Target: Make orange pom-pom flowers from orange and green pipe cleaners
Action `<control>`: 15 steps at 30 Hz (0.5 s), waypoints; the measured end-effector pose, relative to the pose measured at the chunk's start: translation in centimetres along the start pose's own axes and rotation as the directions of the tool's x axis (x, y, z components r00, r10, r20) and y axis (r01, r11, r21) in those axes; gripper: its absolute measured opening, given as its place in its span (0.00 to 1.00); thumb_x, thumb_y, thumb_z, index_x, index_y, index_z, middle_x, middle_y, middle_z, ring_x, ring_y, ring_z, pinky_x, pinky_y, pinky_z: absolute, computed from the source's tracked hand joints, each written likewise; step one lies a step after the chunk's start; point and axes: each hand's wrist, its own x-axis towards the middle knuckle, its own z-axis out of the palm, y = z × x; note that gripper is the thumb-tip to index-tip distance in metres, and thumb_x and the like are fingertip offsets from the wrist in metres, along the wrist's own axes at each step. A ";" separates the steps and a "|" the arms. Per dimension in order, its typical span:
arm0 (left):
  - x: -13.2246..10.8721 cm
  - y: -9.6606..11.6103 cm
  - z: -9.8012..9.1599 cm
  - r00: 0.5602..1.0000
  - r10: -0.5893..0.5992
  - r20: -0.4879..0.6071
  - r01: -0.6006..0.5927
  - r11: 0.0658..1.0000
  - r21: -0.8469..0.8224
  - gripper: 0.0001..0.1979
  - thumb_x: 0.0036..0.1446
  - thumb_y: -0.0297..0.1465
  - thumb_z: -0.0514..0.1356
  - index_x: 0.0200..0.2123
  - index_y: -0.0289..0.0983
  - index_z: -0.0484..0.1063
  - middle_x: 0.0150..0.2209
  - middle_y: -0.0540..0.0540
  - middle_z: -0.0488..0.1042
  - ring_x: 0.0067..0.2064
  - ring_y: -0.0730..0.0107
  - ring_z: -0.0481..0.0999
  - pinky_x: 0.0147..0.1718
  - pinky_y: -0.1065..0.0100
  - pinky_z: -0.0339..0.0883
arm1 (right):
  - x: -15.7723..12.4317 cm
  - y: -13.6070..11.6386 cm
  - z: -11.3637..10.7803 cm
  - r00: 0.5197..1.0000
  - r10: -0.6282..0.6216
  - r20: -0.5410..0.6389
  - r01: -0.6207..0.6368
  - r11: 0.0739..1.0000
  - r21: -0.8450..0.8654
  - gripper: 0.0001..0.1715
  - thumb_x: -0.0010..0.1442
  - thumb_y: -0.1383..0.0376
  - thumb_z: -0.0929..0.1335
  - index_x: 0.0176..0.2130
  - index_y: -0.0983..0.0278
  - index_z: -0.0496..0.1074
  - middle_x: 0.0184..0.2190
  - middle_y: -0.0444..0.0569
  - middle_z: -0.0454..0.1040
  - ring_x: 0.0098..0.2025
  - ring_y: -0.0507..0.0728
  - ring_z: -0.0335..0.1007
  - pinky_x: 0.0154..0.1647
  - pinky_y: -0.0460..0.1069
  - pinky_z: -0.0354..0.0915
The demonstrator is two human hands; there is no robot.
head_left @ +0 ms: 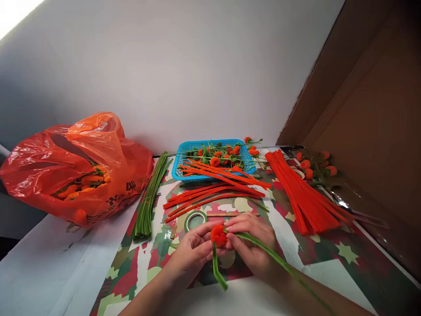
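Between my two hands is a round orange pipe-cleaner flower (219, 236). My left hand (196, 245) pinches it from the left side. The fingers of my right hand (251, 239) close around a green pipe cleaner (279, 260) at the flower's right; its long end trails over the right forearm. A shorter green end (217, 270) hangs down in front of the flower. Just beyond the hands lie a roll of green tape (195, 220) and a thin brown stick (230, 215). Loose orange-red pipe cleaners (207, 193) are spread behind them.
A blue basket (179, 160) at the back holds several orange flowers with green stems. Bundles of green pipe cleaners (151, 199) and red-orange pipe cleaners (296, 197) flank it. An orange plastic bag (131, 162) stands at left. More flowers (305, 164) lie at right beside a brown cardboard panel (368, 114).
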 end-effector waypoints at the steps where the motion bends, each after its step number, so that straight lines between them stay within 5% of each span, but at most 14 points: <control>1: 0.0 -0.1 0.0 1.000 0.004 0.005 -0.004 1.000 0.030 0.22 0.44 0.30 0.71 0.46 0.38 0.76 0.36 0.43 0.80 0.38 0.66 0.80 0.39 0.70 0.72 | 0.0 0.1 0.0 0.999 0.035 0.010 -0.035 0.999 0.009 0.08 0.57 0.74 0.68 0.35 0.62 0.72 0.34 0.47 0.78 0.39 0.54 0.73 0.42 0.49 0.66; 5: 0.0 -0.1 0.0 1.000 -0.028 -0.007 0.028 0.990 0.140 0.19 0.51 0.28 0.67 0.48 0.36 0.74 0.35 0.43 0.80 0.35 0.71 0.79 0.34 0.75 0.70 | 0.1 0.1 0.1 0.925 0.374 0.060 -0.379 0.920 0.104 0.03 0.60 0.67 0.67 0.33 0.62 0.72 0.33 0.47 0.77 0.38 0.54 0.73 0.40 0.49 0.67; 9: 0.1 -0.2 0.0 1.000 -0.015 -0.015 0.018 0.980 0.198 0.17 0.54 0.33 0.66 0.47 0.33 0.73 0.29 0.44 0.79 0.29 0.75 0.77 0.29 0.77 0.68 | 0.6 0.2 -0.1 0.704 0.693 0.153 -0.704 0.653 0.280 0.13 0.57 0.57 0.69 0.29 0.63 0.68 0.27 0.44 0.73 0.31 0.53 0.70 0.32 0.47 0.65; 12: 0.0 -0.1 0.1 1.000 -0.004 -0.017 0.008 0.973 0.231 0.17 0.54 0.34 0.65 0.46 0.34 0.69 0.26 0.47 0.78 0.28 0.74 0.76 0.29 0.75 0.68 | 1.0 0.4 -0.6 0.536 0.783 0.316 -0.822 0.398 0.408 0.18 0.53 0.53 0.71 0.29 0.63 0.66 0.25 0.42 0.72 0.27 0.51 0.68 0.28 0.45 0.63; 15: -0.1 0.2 0.5 1.000 0.013 -0.026 -0.005 0.955 0.295 0.15 0.55 0.34 0.65 0.42 0.36 0.67 0.25 0.48 0.78 0.28 0.73 0.76 0.30 0.73 0.68 | 1.3 0.6 -1.3 0.445 0.766 0.464 -0.858 0.216 0.466 0.19 0.51 0.53 0.73 0.30 0.65 0.66 0.28 0.44 0.73 0.30 0.51 0.71 0.32 0.45 0.65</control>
